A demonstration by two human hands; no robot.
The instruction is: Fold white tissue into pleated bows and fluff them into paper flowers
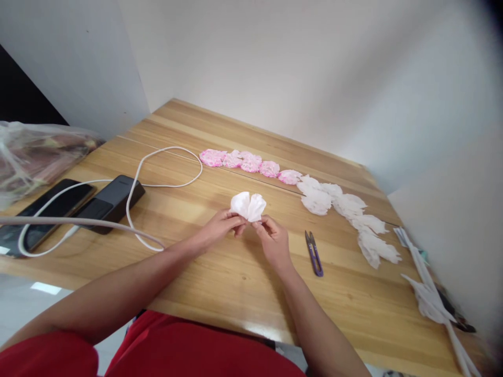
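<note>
Both my hands pinch the base of a small white paper flower [248,206] above the middle of the wooden table [220,283]. My left hand [220,226] grips it from the left with fingers closed. From the right, my right hand [272,239] pinches the same base. The petals fan upward in two lobes. A pair of purple thread snips [314,253] lies on the table just right of my right hand.
A row of pink paper flowers [247,162] and white paper flowers [346,209] curves across the far side. White stems [432,293] lie at the right edge. Two phones, a black power bank [112,201] and a white cable [157,167] sit left, beside a plastic bag [35,152].
</note>
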